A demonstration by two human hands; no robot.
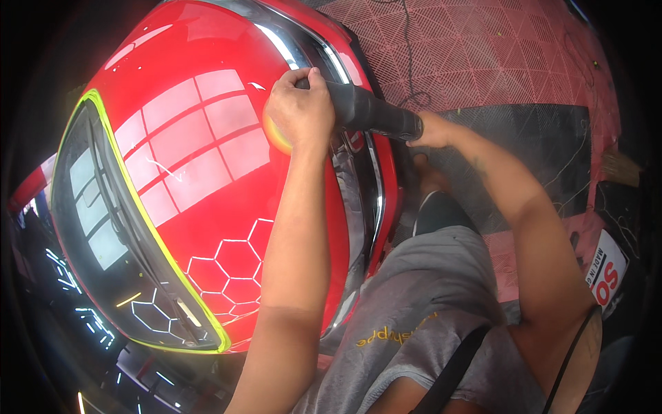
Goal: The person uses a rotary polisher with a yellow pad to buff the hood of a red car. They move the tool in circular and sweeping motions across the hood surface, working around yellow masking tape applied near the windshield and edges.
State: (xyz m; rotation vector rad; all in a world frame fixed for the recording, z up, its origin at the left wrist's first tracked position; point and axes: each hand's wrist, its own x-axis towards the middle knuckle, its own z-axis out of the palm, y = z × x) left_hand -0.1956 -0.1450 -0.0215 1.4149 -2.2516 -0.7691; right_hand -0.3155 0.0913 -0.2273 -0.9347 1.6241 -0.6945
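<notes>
Two bare hands share one long black handheld polisher [365,110]: the left hand's [300,107] grip closes over its head, the right hand's [433,131] wraps its rear end, the body spanning between. Its round yellow-orange pad [275,135] shows beneath the left hand, at the glossy red car hood [200,48]. Left forearm extends nearly straight; right elbow bends outward.

We list: car hood [200,138], smooth, glossy red paint; polisher [369,112], matt black plastic; windshield [121,234], shiny dark glass; trim strip [379,196], bright chrome-like finish; shirt [441,276], matt grey cloth; floor tiles [448,52], rough, ridged.
</notes>
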